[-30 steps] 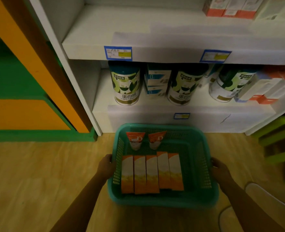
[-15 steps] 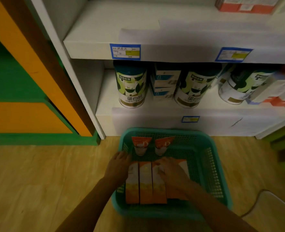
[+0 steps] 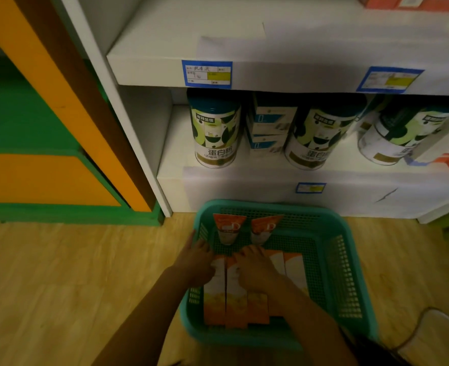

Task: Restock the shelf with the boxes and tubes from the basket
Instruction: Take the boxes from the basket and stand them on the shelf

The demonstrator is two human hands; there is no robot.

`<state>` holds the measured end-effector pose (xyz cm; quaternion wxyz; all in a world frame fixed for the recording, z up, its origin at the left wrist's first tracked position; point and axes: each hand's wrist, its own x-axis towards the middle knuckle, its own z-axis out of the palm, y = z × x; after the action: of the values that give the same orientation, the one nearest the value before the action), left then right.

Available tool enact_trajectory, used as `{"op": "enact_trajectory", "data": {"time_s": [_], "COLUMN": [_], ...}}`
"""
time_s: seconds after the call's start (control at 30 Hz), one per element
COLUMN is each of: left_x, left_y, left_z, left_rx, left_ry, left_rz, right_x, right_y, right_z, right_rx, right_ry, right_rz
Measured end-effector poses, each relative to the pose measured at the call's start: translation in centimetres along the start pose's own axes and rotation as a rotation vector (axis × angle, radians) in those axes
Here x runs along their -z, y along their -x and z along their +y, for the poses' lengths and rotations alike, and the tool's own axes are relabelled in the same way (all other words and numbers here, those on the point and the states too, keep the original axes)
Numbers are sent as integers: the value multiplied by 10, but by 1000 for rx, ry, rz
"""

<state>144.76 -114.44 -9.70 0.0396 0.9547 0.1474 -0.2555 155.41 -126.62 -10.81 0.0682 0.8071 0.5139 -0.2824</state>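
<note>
A teal plastic basket stands on the floor in front of the white shelf. Inside it several orange-and-white boxes lie side by side. Two orange-and-white tubes lean against its far wall. My left hand rests at the basket's left wall, on the far end of the leftmost box, fingers apart. My right hand lies over the far ends of the middle boxes with its fingers curled down. Whether it grips them is hidden. No box is lifted.
The lower shelf holds three green-and-white cans and stacked blue-and-white boxes. The left part of the upper shelf is bare, with red boxes at its far right. A green-and-orange cabinet stands to the left. A white object lies at bottom right.
Both hands let go of the basket's sides and moved inside onto the boxes. The basket now stands on the floor, and the view has come closer to the shelf.
</note>
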Motion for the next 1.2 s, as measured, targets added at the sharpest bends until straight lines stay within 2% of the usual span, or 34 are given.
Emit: {"op": "enact_trajectory", "data": {"time_s": [0.17, 0.3, 0.4, 0.5, 0.63, 0.8, 1.03, 1.2], "left_x": [9, 27, 43, 73, 140, 244, 376, 455], "left_y": [4, 21, 42, 65, 97, 142, 221, 267], "left_z": [-4, -5, -3, -8, -12, -7, 7, 12], "left_rx": [-5, -18, -39, -2, -4, -59, -71, -66], "left_ry": [145, 319, 356, 441, 535, 493, 429, 414], "left_rz": [-24, -69, 25, 139, 247, 356, 557, 622], "right_x": [12, 31, 46, 76, 144, 234, 363, 439], "right_y": [12, 34, 60, 88, 130, 181, 259, 303], "right_z": [4, 4, 2, 4, 8, 15, 6, -7], "right_rx": [38, 78, 127, 154, 177, 174, 277, 364], "right_ry": [-12, -109, -160, -237, -297, -301, -228, -248], "right_rz": [2, -38, 5, 125, 242, 342, 536, 668]}}
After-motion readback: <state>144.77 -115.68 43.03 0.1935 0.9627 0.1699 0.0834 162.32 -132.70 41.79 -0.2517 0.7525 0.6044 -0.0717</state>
